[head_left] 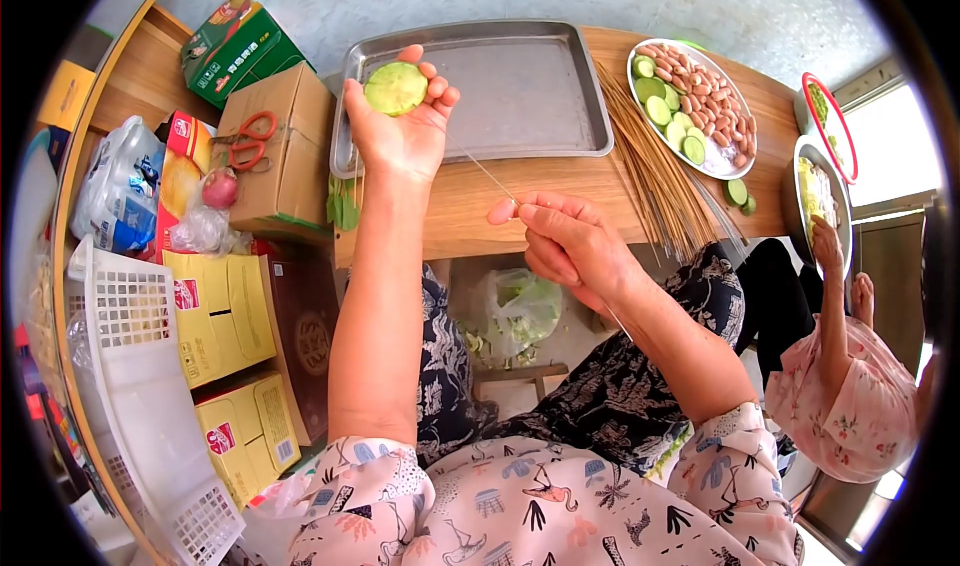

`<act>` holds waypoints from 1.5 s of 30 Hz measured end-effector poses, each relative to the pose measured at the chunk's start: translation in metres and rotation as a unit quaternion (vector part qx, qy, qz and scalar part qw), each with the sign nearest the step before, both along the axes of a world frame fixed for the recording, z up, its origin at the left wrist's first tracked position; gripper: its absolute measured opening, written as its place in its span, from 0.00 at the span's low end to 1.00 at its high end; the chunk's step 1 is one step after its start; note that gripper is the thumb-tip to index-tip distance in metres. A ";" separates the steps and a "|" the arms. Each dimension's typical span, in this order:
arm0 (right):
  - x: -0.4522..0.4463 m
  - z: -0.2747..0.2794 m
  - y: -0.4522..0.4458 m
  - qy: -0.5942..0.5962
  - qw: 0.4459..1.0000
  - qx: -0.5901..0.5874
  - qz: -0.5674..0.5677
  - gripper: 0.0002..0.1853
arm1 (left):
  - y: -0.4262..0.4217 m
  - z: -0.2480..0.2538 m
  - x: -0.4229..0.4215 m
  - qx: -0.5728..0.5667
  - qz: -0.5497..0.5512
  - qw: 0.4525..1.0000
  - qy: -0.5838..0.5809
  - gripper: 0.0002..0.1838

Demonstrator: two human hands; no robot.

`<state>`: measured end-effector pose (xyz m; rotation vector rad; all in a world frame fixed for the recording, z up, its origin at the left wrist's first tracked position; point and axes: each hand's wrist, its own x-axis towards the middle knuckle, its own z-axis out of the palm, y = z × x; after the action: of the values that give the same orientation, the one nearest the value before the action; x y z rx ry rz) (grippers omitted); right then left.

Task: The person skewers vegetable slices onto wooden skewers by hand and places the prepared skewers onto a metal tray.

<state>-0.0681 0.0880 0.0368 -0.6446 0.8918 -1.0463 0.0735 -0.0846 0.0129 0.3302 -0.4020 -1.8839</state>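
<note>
My left hand [405, 116] is raised over the tray's left end, palm up, with its fingers curled around a round, pale green cucumber slice [395, 89]. Lower and to the right, my right hand [565, 236] pinches a thin skewer [484, 169] between thumb and fingertips. The skewer slants up toward the base of my left hand, its other end showing below my right wrist. Whether its tip touches the slice I cannot tell. Behind my left hand lies a grey metal tray [520, 96]. A bundle of bamboo skewers [665, 181] lies to the right of it.
A white plate [722, 169] of sausages and cucumber slices stands on the wooden table [560, 181]. Boxes, red scissors [252, 141] and a white plastic basket [140, 396] are at left. At right, another person's hand [826, 241] reaches into a bowl [845, 201]. A plastic bag [522, 311] sits below.
</note>
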 end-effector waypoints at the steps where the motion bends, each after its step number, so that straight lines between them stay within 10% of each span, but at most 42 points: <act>1: 0.000 0.000 0.000 -0.001 1.000 0.000 0.000 0.13 | 0.000 0.000 0.000 -0.001 -0.002 1.000 -0.001 0.37; 38: -0.006 0.009 0.000 -0.062 0.998 0.027 0.003 0.13 | 0.003 0.004 -0.003 -0.114 -0.011 0.988 -0.106 0.37; 45: -0.004 0.005 0.001 -0.018 1.000 0.007 -0.001 0.13 | -0.004 -0.008 0.001 0.001 -0.045 0.998 0.046 0.34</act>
<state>-0.0722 0.0894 0.0418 -0.6112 0.8681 -1.0491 0.0746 -0.0886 0.0054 0.2300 -0.3582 -1.9787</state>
